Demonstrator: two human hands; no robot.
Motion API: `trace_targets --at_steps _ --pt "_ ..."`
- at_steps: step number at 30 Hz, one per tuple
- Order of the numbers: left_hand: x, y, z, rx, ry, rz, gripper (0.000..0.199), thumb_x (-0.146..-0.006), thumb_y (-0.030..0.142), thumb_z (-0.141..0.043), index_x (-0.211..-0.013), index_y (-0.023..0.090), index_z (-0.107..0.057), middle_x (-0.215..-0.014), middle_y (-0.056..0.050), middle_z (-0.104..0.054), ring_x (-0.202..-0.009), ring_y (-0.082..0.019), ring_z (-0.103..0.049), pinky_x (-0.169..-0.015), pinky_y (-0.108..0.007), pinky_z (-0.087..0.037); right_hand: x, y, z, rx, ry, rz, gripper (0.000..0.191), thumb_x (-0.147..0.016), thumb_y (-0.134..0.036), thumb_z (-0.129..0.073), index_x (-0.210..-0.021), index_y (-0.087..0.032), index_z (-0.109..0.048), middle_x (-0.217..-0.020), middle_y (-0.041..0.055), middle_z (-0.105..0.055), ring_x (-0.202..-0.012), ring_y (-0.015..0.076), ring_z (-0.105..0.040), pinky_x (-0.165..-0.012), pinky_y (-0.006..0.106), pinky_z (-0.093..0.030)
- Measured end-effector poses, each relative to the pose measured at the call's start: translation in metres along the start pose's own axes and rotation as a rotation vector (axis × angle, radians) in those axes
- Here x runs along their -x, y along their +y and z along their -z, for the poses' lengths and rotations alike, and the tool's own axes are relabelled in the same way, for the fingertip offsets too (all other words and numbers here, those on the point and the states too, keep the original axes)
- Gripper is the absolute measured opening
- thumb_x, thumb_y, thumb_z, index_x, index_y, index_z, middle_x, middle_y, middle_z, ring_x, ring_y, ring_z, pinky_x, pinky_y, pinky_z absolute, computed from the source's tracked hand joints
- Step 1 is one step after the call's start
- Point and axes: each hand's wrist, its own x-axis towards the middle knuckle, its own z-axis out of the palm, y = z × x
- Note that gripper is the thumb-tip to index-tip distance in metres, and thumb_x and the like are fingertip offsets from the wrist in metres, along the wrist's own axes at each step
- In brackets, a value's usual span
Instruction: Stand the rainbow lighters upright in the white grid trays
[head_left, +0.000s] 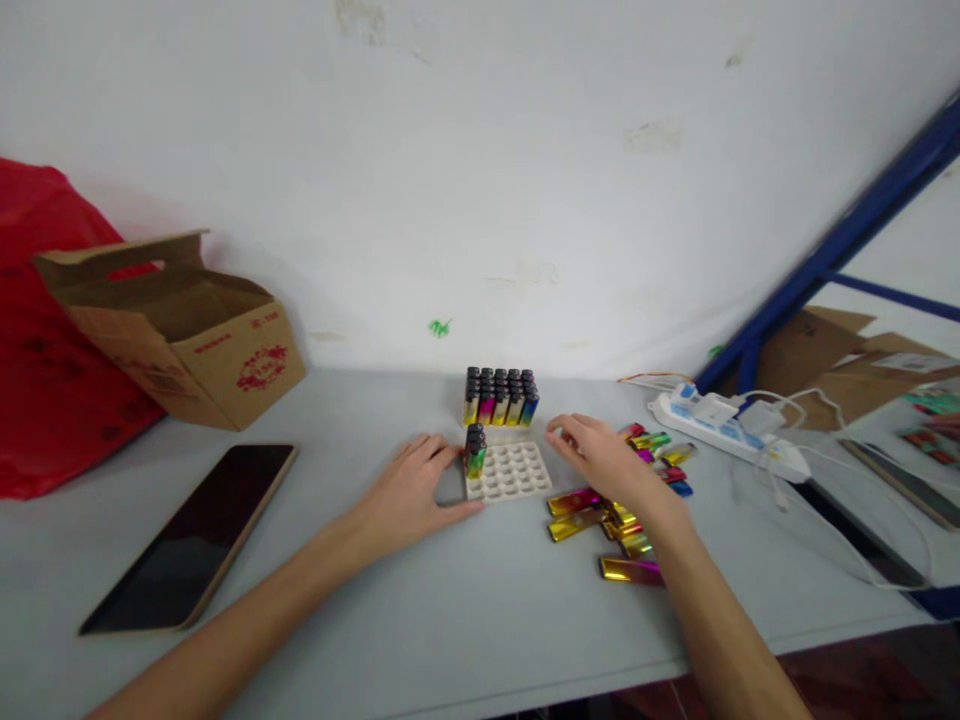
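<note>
A white tray [514, 475] with rows of round-cornered holes lies in the middle of the grey table. At its left end stand a few upright lighters [475, 452] with black tops. My left hand [416, 490] rests at this end, thumb and fingers spread around the corner, fingertips close to the lighters. Behind the tray, a block of upright lighters [500, 397] stands in rows. Past the tray's right edge hovers my right hand [600, 455], its fingers loosely bent and apart, with nothing visible in them. Loose shiny lighters [574, 523] lie piled under and around the right wrist.
On the left are a dark-screened tablet [195, 535], an open cardboard box [202, 350] and a red bag [52, 330]. A white power strip [731, 435] with plugs and cables lies at the right, near a blue metal frame [840, 240]. A white wall rises behind the table.
</note>
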Motion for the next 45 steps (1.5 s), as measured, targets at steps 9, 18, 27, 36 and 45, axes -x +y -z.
trace_targets --at_steps 9,18,27,36,45 --pt "0.0 -0.001 0.0 0.001 -0.006 -0.002 0.051 -0.089 0.064 -0.078 -0.113 0.02 -0.071 -0.116 -0.011 -0.071 -0.113 -0.034 -0.066 -0.103 -0.049 -0.054 0.056 0.091 0.055 -0.112 -0.124 -0.168 0.041 -0.091 -0.024 -0.061 -0.128 -0.023 -0.079 -0.134 0.0118 -0.078 -0.125 0.0322 -0.072 -0.109 0.046 -0.057" --pt "-0.001 -0.005 -0.003 -0.007 -0.003 -0.005 0.053 -0.089 0.067 -0.075 -0.112 0.019 -0.071 -0.118 -0.012 -0.071 -0.115 -0.034 -0.066 -0.103 -0.049 -0.054 0.036 0.083 0.047 -0.046 -0.2 -0.298 0.009 -0.087 -0.027 -0.072 -0.095 -0.022 -0.073 -0.096 0.0075 -0.082 -0.089 0.0247 -0.076 -0.08 0.033 -0.056" --pt "0.0 -0.001 0.001 -0.026 -0.005 -0.011 0.053 -0.09 0.067 -0.076 -0.114 0.021 -0.072 -0.118 -0.012 -0.072 -0.115 -0.034 -0.067 -0.102 -0.048 -0.055 0.012 0.032 0.025 -0.122 0.099 -0.15 0.031 -0.107 -0.046 -0.052 -0.115 -0.022 -0.07 -0.076 0.0033 -0.075 -0.067 0.0227 -0.067 -0.069 0.032 -0.047" --pt "-0.001 -0.002 0.0 -0.012 0.0 -0.034 0.054 -0.09 0.066 -0.076 -0.118 0.021 -0.071 -0.116 -0.011 -0.071 -0.113 -0.034 -0.067 -0.102 -0.047 -0.054 -0.012 -0.02 -0.015 -0.483 0.262 -0.09 0.052 -0.093 -0.069 -0.069 -0.074 -0.021 -0.063 -0.063 -0.0023 -0.055 -0.06 0.0156 -0.049 -0.061 0.029 -0.039" --pt "0.0 -0.001 0.003 -0.008 -0.03 -0.032 0.054 -0.092 0.066 -0.075 -0.12 0.02 -0.07 -0.117 -0.011 -0.07 -0.115 -0.035 -0.066 -0.103 -0.049 -0.053 -0.013 -0.047 -0.026 -1.337 0.039 -0.218 0.054 -0.09 -0.078 -0.068 -0.096 -0.025 -0.058 -0.069 -0.0055 -0.056 -0.053 0.0131 -0.048 -0.05 0.026 -0.043"
